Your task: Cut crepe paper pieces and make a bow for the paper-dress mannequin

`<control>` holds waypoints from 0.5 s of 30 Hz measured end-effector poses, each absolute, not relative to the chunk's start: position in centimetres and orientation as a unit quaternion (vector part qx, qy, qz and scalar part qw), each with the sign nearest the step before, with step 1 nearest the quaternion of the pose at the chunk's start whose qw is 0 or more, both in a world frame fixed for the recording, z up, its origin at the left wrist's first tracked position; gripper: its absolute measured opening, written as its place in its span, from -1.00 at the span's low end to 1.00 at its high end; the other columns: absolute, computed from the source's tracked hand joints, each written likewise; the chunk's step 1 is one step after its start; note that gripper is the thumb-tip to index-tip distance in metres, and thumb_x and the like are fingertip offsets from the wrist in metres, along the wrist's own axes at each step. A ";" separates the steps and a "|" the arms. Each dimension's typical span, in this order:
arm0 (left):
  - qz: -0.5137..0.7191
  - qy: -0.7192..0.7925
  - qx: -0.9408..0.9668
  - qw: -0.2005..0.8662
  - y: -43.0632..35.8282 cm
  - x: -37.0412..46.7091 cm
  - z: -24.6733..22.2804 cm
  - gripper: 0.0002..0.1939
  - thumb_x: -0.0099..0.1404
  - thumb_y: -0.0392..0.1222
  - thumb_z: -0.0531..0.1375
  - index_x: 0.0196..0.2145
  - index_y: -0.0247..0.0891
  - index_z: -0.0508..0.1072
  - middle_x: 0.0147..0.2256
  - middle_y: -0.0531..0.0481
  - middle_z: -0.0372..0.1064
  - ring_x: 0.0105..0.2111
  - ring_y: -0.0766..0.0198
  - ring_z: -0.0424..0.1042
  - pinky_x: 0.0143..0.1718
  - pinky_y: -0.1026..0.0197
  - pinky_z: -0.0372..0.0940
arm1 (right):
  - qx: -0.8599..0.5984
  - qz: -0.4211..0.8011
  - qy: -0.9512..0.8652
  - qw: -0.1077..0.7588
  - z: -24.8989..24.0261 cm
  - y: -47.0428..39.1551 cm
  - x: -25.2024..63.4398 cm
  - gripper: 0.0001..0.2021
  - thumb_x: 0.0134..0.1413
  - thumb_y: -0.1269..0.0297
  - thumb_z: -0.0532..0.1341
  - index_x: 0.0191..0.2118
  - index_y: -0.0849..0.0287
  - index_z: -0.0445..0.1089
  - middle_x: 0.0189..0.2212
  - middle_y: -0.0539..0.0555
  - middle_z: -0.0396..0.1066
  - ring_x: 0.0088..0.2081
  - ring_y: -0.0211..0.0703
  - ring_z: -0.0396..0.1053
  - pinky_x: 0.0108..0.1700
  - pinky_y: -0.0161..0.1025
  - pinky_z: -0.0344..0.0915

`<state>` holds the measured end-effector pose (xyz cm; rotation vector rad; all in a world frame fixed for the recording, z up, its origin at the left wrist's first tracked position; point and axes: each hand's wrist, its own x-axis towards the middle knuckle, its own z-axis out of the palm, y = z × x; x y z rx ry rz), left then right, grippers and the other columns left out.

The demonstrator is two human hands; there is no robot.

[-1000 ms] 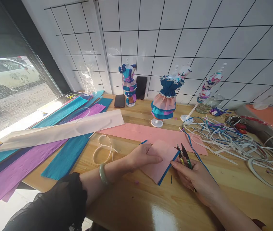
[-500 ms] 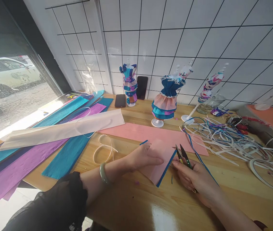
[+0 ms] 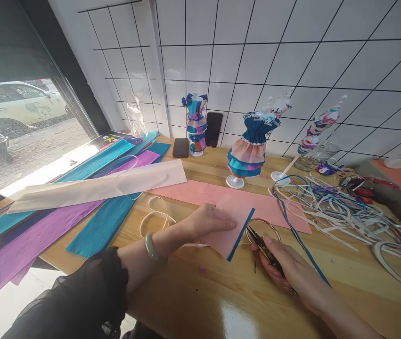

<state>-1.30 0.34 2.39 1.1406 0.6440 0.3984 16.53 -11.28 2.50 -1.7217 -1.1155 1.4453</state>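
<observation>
My left hand (image 3: 211, 226) pinches a pink crepe-paper-like piece (image 3: 226, 235) with a blue strip along its right edge, thumb lying on top. My right hand (image 3: 281, 256) is wrapped round a pair of small dark scissors (image 3: 262, 245). Their blades are together, and the tips point at the blue edge, slightly apart from it. A thin loop (image 3: 274, 228) curves behind the scissors; its material is unclear. Just below the blades lies a short blue scrap (image 3: 255, 266). Beneath and beyond the held piece is a long pink sheet (image 3: 186, 190).
Purple (image 3: 45, 235), blue (image 3: 97, 230) and cream (image 3: 97, 188) strips lie at the left. A miniature dressed mannequin (image 3: 248, 146) stands at the back, beside others. Tangled white and blue ribbons (image 3: 341, 207) cover the right side. Two phones (image 3: 180, 147) are near the wall.
The scissors' blades have gone from apart to together. Their tips have drawn away from the blue-edged corner, and a thin loop now shows near them. The whole view has shifted slightly.
</observation>
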 end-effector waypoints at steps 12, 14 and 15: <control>0.171 0.267 0.605 0.730 0.5 -1.4 1.4 -0.65 0.04 -0.05 0.28 -0.26 -0.33 0.49 -0.27 -0.09 0.45 -0.27 0.14 0.42 -0.29 0.17 0.29 | -0.660 0.535 -0.447 0.281 2.4 -11.2 16.5 -0.46 0.01 -0.27 -0.09 -0.36 0.15 0.28 -0.74 -0.16 -0.01 -0.70 -0.35 -0.08 -0.66 -0.37 -0.13; 0.167 0.266 0.630 0.710 0.5 -1.4 1.3 -0.63 0.05 -0.03 0.27 -0.23 -0.33 0.49 -0.27 -0.10 0.45 -0.26 0.12 0.42 -0.29 0.17 0.28 | -0.658 0.533 -0.452 0.280 2.2 -11.2 16.5 -0.45 0.01 -0.28 -0.10 -0.36 0.16 0.28 -0.74 -0.16 -0.01 -0.69 -0.35 -0.07 -0.66 -0.37 -0.11; 0.165 0.267 0.640 0.701 0.5 -1.4 1.2 -0.61 0.06 -0.01 0.26 -0.22 -0.34 0.49 -0.26 -0.10 0.45 -0.26 0.12 0.42 -0.29 0.16 0.28 | -0.658 0.530 -0.455 0.281 2.2 -11.3 16.5 -0.44 0.01 -0.28 -0.10 -0.36 0.16 0.28 -0.74 -0.15 -0.01 -0.69 -0.35 -0.07 -0.66 -0.37 -0.10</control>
